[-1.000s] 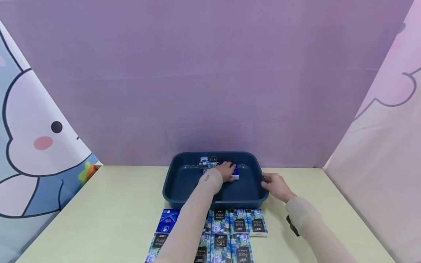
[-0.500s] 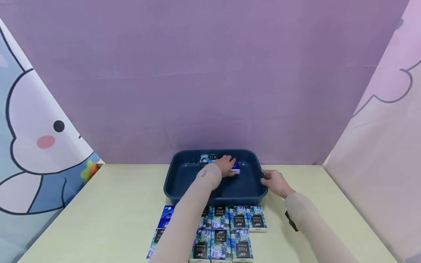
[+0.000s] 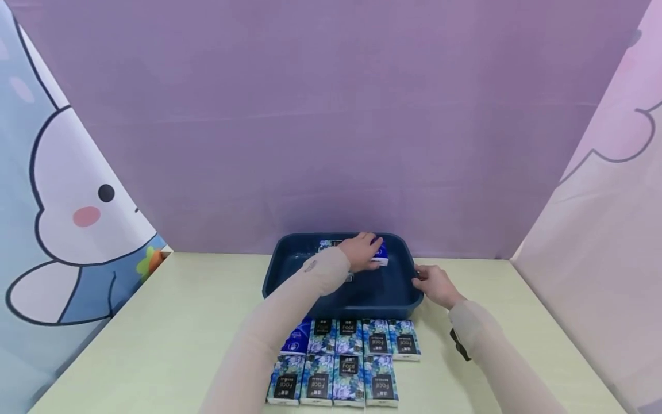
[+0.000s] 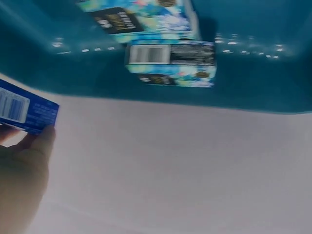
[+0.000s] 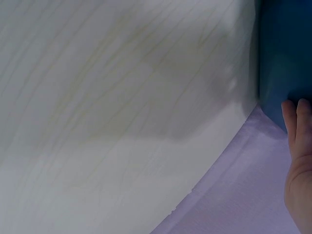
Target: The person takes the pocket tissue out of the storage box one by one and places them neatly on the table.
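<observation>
A dark blue plastic basin (image 3: 362, 313) stands at the back of the table. Inside it, near its back right, my left hand (image 3: 360, 252) holds a blue tissue pack (image 3: 383, 253); the left wrist view shows the same blue pack (image 4: 31, 109) between thumb and fingers. Beside that hand in the basin lie flower-patterned tissue packs (image 4: 170, 61), partly hidden in the head view by my arm. My right hand (image 3: 437, 286) holds the basin's right rim, and two of its fingers (image 5: 290, 119) lie along the outer wall.
Two rows of tissue packs (image 3: 349, 376) lie in front of the basin, mostly flower-patterned, with a blue one (image 3: 297, 338) at the left of the back row. A purple backdrop (image 3: 331, 126) rises behind the pale table (image 3: 207, 310).
My left hand has shifted slightly right and back inside the basin with the blue tissue pack. The head view has moved a little. My right hand stays at the rim.
</observation>
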